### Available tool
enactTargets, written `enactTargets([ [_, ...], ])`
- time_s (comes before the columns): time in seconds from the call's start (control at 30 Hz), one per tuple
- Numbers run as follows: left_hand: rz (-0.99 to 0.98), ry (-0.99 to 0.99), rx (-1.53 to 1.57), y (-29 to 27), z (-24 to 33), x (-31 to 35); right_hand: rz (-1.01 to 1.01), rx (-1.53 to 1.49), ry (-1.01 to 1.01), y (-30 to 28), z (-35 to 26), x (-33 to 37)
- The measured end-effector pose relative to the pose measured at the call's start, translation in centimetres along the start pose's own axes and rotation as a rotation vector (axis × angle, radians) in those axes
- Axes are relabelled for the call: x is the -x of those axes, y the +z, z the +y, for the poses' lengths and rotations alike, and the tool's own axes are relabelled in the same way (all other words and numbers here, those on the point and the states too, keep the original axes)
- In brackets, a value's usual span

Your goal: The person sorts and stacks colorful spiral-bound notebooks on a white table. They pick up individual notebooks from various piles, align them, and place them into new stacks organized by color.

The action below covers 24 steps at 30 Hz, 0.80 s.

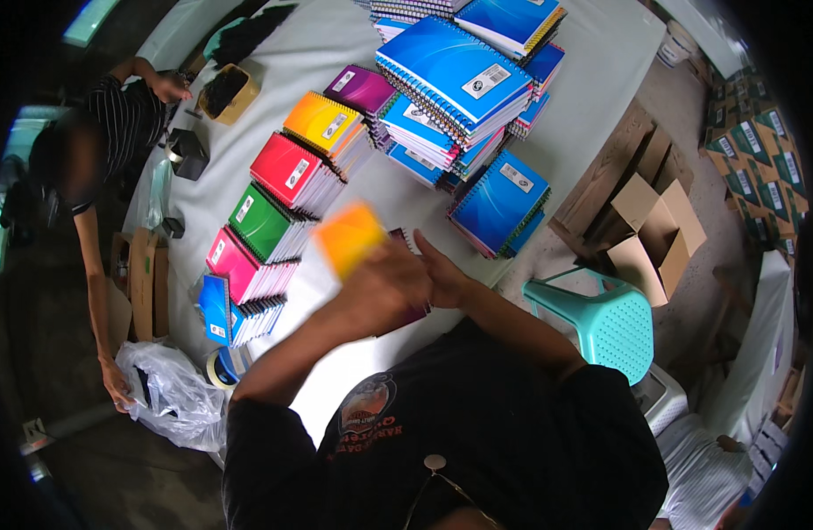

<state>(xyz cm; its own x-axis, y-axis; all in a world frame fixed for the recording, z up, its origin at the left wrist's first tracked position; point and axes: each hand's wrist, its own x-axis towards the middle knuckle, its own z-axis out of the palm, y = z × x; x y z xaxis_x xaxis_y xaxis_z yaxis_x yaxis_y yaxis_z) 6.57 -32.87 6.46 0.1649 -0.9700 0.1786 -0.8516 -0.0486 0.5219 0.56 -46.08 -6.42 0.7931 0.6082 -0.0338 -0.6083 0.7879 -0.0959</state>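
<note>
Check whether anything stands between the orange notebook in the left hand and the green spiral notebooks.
Nothing visible does: the left hand holds the blurred orange notebook close beside the green spiral notebooks in this view, though its height is unclear.

To the right of the desk [592, 115], a turquoise stool [620, 329] with a dotted seat stands just beside an open cardboard box [634, 265], with brown wooden boards [601, 168] behind the box and stacked cartons [755, 168] farther right. A white bucket [676, 46] sits near the desk's far corner. On the left, a co-worker in a striped shirt [134, 115] reaches down to a clear plastic bag [181, 411], and a yellowish tub [240, 99] holds something dark.
</note>
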Motion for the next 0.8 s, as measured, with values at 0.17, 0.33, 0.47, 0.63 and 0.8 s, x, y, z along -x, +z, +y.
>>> enactTargets([
  [0.17,0.049,-0.235,0.001,3.1,-3.9,-0.6,0.311,0.288,-0.108,0.4,0.3,1.0],
  [0.33,0.594,-0.509,-0.986,-1.9,-18.2,-3.4,0.354,0.411,-0.060,0.3,0.7,-0.1],
  [0.47,0.398,-0.705,-0.678,-3.7,-16.4,-3.7,0.393,0.364,-0.175,0.3,0.5,-0.2],
  [0.63,1.317,-0.660,0.035,-1.2,-4.4,0.4,0.298,0.212,-0.381,0.1,1.1,-1.3],
  [0.8,0.834,-1.099,-0.059,11.0,0.4,7.5,0.281,0.234,-0.512,0.0,2.0,-2.8],
])
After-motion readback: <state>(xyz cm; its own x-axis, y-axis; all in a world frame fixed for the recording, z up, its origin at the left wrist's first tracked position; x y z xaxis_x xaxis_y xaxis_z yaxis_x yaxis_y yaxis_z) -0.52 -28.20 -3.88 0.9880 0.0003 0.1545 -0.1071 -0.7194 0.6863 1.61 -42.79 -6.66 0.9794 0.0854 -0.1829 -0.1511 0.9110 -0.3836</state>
